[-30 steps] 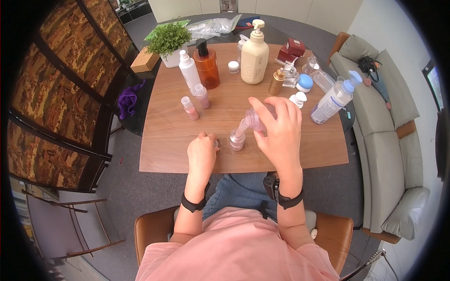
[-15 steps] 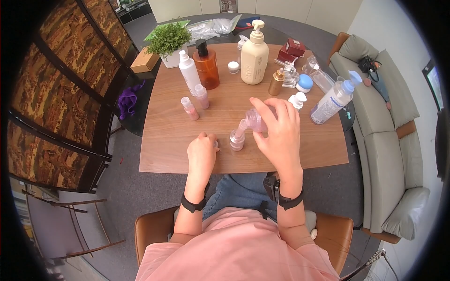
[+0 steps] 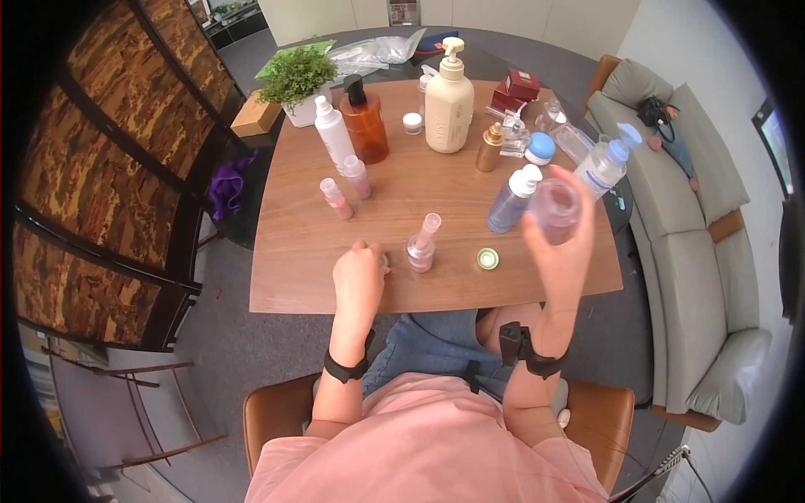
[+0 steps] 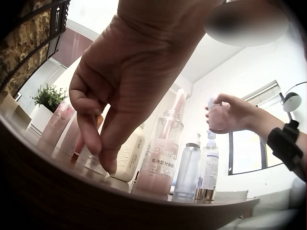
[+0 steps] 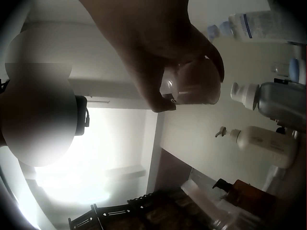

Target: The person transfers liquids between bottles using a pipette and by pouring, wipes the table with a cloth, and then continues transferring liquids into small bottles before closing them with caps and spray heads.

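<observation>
My right hand (image 3: 563, 239) holds a clear pink bottle (image 3: 556, 210) above the table's right side; in the left wrist view this bottle (image 4: 219, 119) has its neck up. A small clear dispensing bottle (image 3: 421, 255) stands near the table's middle front, with a narrow pinkish tube (image 3: 430, 228) rising from its mouth. Pink liquid (image 4: 153, 183) fills its lower part in the left wrist view. Left of it, my left hand (image 3: 358, 278) rests low on the table, thumb and fingers curled round a small clear piece (image 3: 384, 261), mostly hidden.
A green-rimmed cap (image 3: 488, 259) lies right of the small bottle. A blue pump bottle (image 3: 508, 206) stands beside my right hand. Two small pink bottles (image 3: 337, 201) stand left; behind are an amber pump bottle (image 3: 364, 130), a cream pump bottle (image 3: 449, 117) and a potted plant (image 3: 298, 75).
My right hand has lifted the pink bottle off the tube, moved it right and turned it out of its pouring tilt. The green-rimmed cap has come into view. My left hand stays put.
</observation>
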Available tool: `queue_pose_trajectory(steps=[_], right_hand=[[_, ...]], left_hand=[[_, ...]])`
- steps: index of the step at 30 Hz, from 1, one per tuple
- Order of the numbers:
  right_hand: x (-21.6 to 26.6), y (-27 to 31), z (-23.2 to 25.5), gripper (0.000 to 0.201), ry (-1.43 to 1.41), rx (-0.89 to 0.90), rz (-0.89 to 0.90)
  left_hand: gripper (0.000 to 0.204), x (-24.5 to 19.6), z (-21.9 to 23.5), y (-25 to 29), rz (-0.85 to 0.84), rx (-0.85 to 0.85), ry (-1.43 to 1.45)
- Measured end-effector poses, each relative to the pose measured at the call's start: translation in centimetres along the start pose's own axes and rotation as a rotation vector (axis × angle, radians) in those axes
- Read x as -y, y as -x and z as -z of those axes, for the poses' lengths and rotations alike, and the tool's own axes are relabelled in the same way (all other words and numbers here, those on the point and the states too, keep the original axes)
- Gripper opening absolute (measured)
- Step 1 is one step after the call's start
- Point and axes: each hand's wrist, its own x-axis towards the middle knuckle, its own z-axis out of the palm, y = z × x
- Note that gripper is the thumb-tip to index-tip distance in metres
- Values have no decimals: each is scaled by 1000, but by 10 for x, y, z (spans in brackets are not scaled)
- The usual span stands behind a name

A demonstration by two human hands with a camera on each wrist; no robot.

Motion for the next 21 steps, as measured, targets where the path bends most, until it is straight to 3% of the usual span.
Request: queue_pose_trajectory(steps=[2, 5, 7, 13, 17, 21], right_hand=[[-17, -5, 13, 57, 16, -186, 35], [-38, -9, 25, 60, -20, -277, -11], [-53, -8, 30, 60, 18, -284, -19], [-99, -7, 23, 56, -253, -118, -102], [-121, -17, 22, 52, -156, -73, -83], [-138, -30, 22, 53, -245, -82, -148]], left_hand=[[19, 0, 0, 0, 1, -6, -1], [19, -1, 1, 0, 1, -6, -14], [23, 0, -1, 0, 28, 2, -8], [24, -1, -1, 0, 18, -5, -13], [24, -2, 0, 0, 18, -11, -15], [24, -1, -1, 0, 13, -13, -12]])
